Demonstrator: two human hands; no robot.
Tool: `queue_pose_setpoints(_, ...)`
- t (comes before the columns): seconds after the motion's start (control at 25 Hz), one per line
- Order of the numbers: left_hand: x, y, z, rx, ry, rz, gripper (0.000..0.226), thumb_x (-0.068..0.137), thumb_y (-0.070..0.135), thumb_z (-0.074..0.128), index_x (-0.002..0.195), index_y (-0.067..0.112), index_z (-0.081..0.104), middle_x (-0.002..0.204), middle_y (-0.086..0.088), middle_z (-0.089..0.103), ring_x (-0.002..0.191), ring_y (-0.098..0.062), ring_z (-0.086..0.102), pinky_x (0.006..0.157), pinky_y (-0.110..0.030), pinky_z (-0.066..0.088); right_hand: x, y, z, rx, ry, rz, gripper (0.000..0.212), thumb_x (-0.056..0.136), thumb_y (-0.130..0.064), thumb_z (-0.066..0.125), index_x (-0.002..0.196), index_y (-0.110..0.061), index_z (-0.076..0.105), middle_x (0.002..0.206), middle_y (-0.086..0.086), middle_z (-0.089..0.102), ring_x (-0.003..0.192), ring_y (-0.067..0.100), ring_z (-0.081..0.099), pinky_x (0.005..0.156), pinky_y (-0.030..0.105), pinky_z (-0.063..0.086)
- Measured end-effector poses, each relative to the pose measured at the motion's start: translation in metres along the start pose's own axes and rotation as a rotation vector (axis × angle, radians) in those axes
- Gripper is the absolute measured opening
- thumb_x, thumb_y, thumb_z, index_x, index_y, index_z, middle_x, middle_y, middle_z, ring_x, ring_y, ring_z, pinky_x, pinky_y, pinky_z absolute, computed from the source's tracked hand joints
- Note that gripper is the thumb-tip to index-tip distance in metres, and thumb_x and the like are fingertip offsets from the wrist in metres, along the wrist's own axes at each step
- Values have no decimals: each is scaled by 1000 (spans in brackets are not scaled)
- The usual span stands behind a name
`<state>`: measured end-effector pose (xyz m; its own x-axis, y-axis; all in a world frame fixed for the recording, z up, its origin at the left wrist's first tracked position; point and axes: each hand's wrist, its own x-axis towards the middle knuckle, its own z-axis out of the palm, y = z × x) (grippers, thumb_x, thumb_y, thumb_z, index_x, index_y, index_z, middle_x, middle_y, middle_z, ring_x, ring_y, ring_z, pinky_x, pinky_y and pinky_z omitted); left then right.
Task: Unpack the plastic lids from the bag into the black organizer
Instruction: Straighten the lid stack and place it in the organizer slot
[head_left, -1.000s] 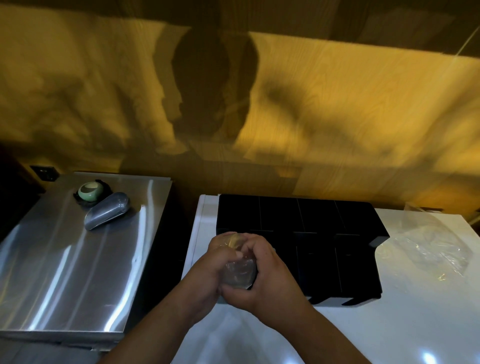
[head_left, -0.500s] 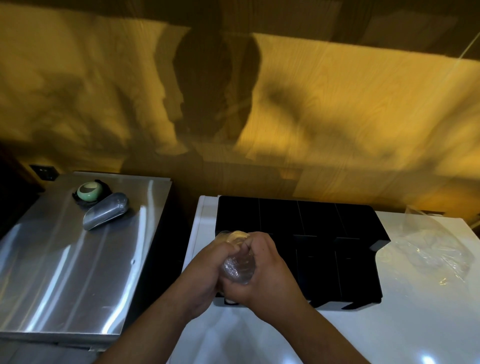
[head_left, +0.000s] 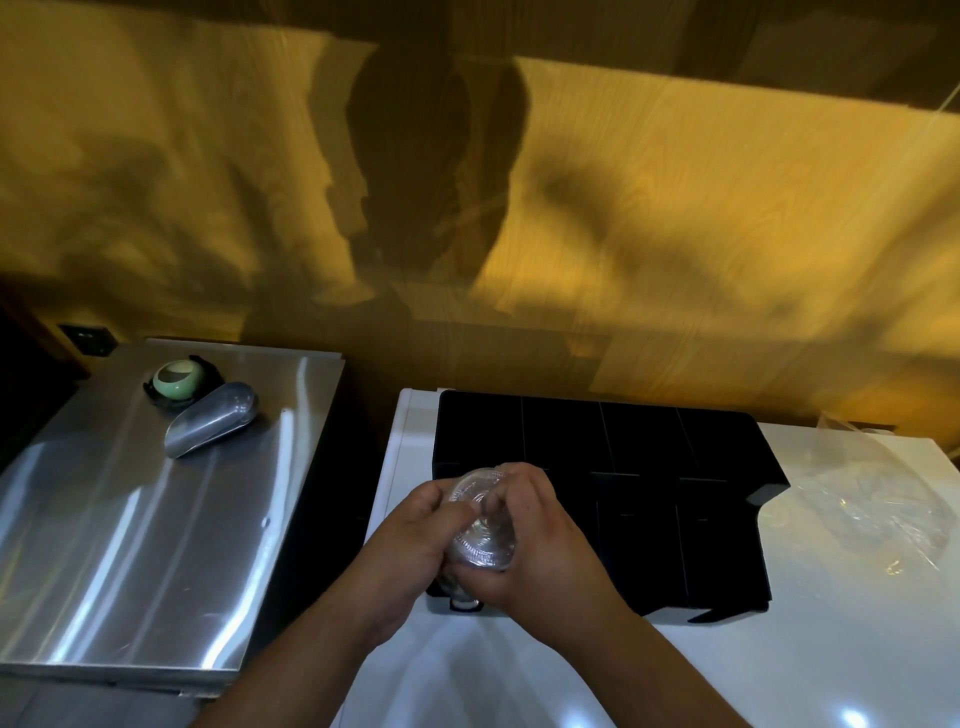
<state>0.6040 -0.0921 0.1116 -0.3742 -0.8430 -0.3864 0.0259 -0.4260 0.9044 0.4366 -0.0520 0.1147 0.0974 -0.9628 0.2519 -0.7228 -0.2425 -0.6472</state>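
clear ribbed plastic lids (head_left: 480, 525), stacked round, gripped by left hand (head_left: 410, 545) and right hand (head_left: 540, 551) over black organizer (head_left: 649, 467).

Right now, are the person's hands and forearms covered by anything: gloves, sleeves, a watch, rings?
Nothing worn shows. The left hand and right hand are bare, with no gloves or visible rings. Both forearms are bare to the frame edge: no sleeves, watch or bands.
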Motion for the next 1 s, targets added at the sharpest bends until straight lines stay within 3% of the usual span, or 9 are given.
queue_pose_setpoints(0.28, -3, 4, -3, 8, -97, -63, 32, 99, 33, 67, 128, 22, 72, 119, -13, 80, 111, -32, 76, 103, -54, 58, -2, 10, 7, -24, -5, -8, 57, 70, -59, 82, 105, -31, 46, 123, -15, 43, 93, 8, 59, 68, 25, 57)
queue_pose_setpoints(0.44, -1, -10, -5, 37, 127, -92, 56, 88, 29, 80, 139, 27, 56, 112, -6, 81, 98, -25, 81, 96, -51, 63, -5, 21, 21, -73, 24, -5, 55, 72, -58, 79, 105, -29, 45, 121, -10, 44, 90, 9, 57, 68, 20, 56)
queue_pose_setpoints(0.52, 1, -17, -6, 74, 202, -91, 53, 89, 30, 80, 136, 25, 57, 108, -2, 82, 92, -22, 81, 88, -44, 66, -6, 25, 29, -110, 35, -2, 56, 73, -56, 80, 108, -24, 49, 123, -6, 46, 92, 9, 57, 72, 17, 54)
queue_pose_setpoints(0.68, 0, -29, -12, 407, 333, 5, 37, 90, 31, 80, 120, 38, 59, 117, 13, 67, 90, -6, 73, 62, -11, 53, -12, 37, 46, -211, 100, -1, 60, 76, -56, 77, 110, -11, 60, 129, 9, 56, 101, 20, 62, 81, 30, 58)
queue_pose_setpoints(0.84, -8, -46, -21, 861, 384, 194, 34, 88, 45, 74, 116, 45, 55, 117, 23, 54, 98, -7, 63, 72, -19, 52, -18, 47, 65, -349, 115, -87, 61, 73, -54, 75, 113, -10, 61, 130, 14, 61, 103, 27, 62, 86, 41, 59)
queue_pose_setpoints(1.0, -11, -57, -25, 1147, 345, 352, 20, 89, 43, 69, 106, 34, 64, 106, 16, 59, 99, -7, 58, 77, -28, 57, -15, 65, 78, -432, 107, -166, 61, 70, -52, 83, 108, -10, 62, 125, 17, 66, 105, 32, 64, 98, 48, 52)
